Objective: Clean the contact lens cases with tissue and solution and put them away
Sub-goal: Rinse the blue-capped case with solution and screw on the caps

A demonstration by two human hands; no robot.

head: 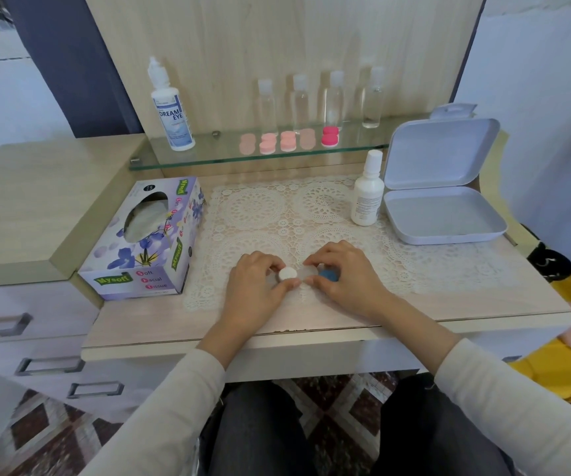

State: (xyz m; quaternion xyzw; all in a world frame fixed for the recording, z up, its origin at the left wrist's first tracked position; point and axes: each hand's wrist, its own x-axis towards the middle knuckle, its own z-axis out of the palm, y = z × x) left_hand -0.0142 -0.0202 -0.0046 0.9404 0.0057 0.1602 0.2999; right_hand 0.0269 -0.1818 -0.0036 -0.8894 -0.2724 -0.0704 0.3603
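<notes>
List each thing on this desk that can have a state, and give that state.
lens case, gripped by the right hand
white cap, pinched by the left hand
blue cap, partly hidden by the right hand
grey box, lid open, tray empty
tissue box, open, tissue showing
Dream Eye bottle, upright, capped
small white bottle, upright, capped
clear bottles, upright, capped
pink lens cases, caps on
</notes>
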